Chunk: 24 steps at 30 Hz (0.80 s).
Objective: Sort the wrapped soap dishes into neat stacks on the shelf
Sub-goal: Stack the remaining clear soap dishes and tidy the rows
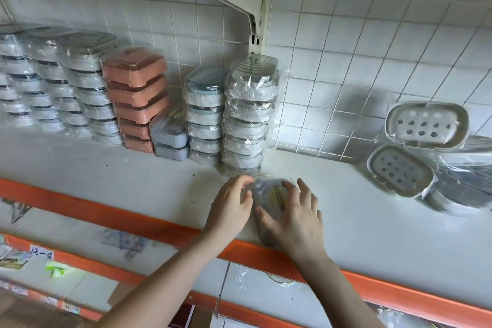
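Lying near the front edge of the white shelf (372, 221), a wrapped soap dish (269, 202) in clear, blurred plastic is gripped from both sides: the left hand (231, 210) is curled against its left edge, and the right hand (295, 214) is spread over its top and right side, thumb hooked round the near edge. Just behind the dish, a tall stack of white wrapped dishes (247, 117) is seen against the tiled wall (346, 61), touching a blue-lidded stack (205, 117) on its left. Further left, two grey-blue boxes (170, 140), a terracotta stack (135, 96) and rows of white stacks (53, 82) are lined up. Well apart on the right, two perforated beige dishes (415, 146) are tilted loosely over other wrapped pieces. The shelf is fronted by an orange rail (106, 210).
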Available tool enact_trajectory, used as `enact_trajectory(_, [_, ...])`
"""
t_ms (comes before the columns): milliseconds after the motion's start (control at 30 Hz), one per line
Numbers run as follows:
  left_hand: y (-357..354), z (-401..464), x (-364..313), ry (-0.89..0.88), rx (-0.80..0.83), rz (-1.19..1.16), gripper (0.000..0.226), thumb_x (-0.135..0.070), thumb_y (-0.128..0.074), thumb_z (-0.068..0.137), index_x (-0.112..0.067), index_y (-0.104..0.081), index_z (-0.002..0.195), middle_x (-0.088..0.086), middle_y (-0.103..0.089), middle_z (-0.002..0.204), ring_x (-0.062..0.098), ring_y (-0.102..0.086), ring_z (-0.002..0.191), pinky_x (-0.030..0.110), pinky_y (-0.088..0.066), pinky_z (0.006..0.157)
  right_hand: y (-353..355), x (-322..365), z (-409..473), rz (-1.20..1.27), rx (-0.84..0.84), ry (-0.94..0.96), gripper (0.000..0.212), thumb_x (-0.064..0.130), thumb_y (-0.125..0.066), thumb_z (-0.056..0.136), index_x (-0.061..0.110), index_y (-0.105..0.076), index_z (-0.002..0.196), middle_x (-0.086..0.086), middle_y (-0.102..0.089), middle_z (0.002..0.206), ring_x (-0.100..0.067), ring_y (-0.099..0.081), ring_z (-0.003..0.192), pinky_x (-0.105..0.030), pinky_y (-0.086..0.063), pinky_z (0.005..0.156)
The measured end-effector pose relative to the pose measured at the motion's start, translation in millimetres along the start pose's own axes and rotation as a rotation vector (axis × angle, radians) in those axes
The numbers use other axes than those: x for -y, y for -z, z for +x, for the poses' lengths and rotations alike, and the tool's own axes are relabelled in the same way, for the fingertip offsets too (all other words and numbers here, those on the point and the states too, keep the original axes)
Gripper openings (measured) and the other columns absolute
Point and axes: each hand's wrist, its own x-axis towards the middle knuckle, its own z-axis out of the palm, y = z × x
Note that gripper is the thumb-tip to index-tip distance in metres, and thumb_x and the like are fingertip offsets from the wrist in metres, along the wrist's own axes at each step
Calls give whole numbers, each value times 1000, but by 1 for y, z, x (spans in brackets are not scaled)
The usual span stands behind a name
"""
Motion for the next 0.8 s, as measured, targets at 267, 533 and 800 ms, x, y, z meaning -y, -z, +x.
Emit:
enact_trajectory(267, [-13, -16, 4, 68, 48, -58, 38, -19, -40, 83, -24, -53, 119, -7, -61, 116, 15, -58, 106, 41, -49, 89, 4, -1, -4, -92, 52, 36, 98, 81, -30, 58, 22, -37, 137, -10, -31, 149, -32, -40, 127, -43, -45, 92])
enact_trajectory(533, [-10, -21, 5, 45, 57, -7, 42, -10, -50, 89, -23, -52, 128, -9, -61, 123, 11, -58, 110, 35, -48, 93, -3, 2, -4, -139, 19, -1, 87, 77, -41, 59, 19, -52, 122, -14, -54, 118, -36, -57, 94, -42, -53, 67])
enact_trajectory(800, [-2, -19, 0, 59, 42, -128, 36, -7, -48, 86, -17, -59, 119, -3, -65, 114, 0, -59, 102, 10, -43, 88, -2, 7, -7, -33, -22, -18, 80, 75, -40, 64, 20, -50, 122, -12, -52, 123, -36, -54, 103, -44, -49, 77])
